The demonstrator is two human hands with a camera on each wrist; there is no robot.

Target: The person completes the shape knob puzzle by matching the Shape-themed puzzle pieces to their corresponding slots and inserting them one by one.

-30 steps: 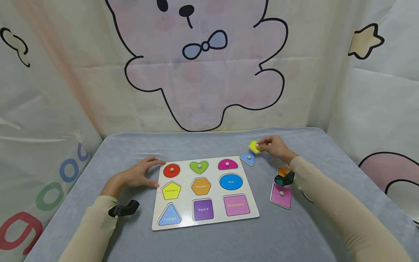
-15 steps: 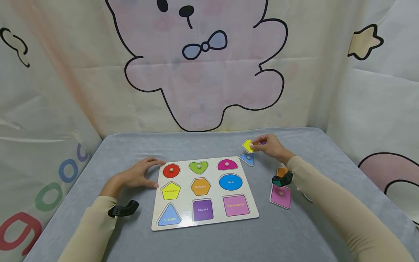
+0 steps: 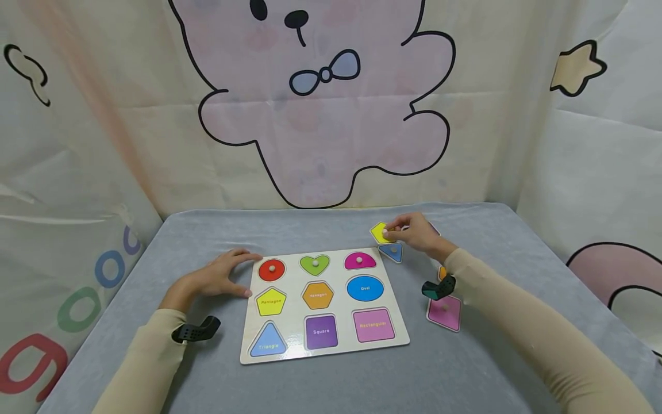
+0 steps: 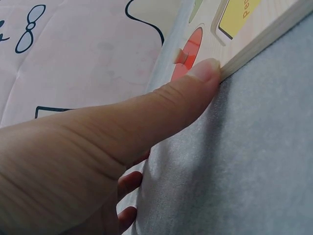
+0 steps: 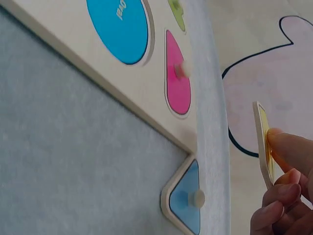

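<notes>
A white wooden puzzle board (image 3: 295,330) lies flat on the table. Knobbed pieces sit in its back row: a red circle (image 3: 272,269), a green heart (image 3: 314,264) and a magenta half circle (image 3: 360,260). The other recesses show printed shape names. My left hand (image 3: 213,277) has its thumb against the board's left edge, fingers extended to the back left corner. Beyond the back right corner, my right hand (image 3: 416,234) pinches a yellow pentagon piece (image 3: 379,232), which is lifted and tilted in the right wrist view. Just below it lies a blue triangle piece (image 3: 391,252), touching the board's corner.
To the right of the board lie a pink rectangular piece (image 3: 444,314) and an orange piece (image 3: 442,272), the latter mostly hidden by the right wrist. A purple piece (image 3: 435,229) peeks out behind the right hand. A printed cloth backdrop (image 3: 320,138) hangs behind the table.
My right hand has carried the yellow pentagon leftward, from right of the blue triangle to above its left part. My left hand and the board stay in place.
</notes>
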